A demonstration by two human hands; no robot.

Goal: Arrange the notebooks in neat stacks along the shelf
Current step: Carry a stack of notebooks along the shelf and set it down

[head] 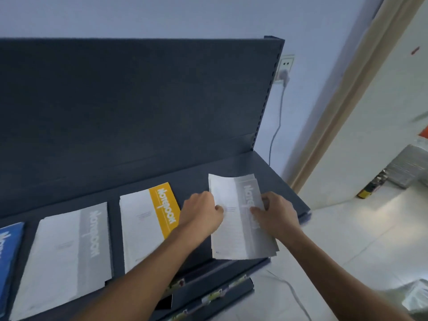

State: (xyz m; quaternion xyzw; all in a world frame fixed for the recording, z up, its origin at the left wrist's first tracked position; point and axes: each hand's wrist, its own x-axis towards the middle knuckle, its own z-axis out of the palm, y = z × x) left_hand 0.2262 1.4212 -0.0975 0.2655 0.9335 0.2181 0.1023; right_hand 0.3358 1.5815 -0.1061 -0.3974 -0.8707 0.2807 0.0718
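Seemingly four notebook stacks (67,251); left hand (201,214), right hand (278,214) on rightmost stack (231,239)

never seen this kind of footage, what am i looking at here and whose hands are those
There is no machine here. A person wears a wide-angle camera on the head, so the single picture looks forward and down over their own bare arms.

In front is a dark blue shelf with a tall back panel. Notebooks lie flat along it: a blue notebook at the far left, then a grey-banded stack, then a yellow-banded stack.

At the right end is another grey stack, its edges slightly fanned. The left hand grips its left edge and the right hand grips its right side, probably to square it up.

Behind the shelf, a wall socket has a plug in it.
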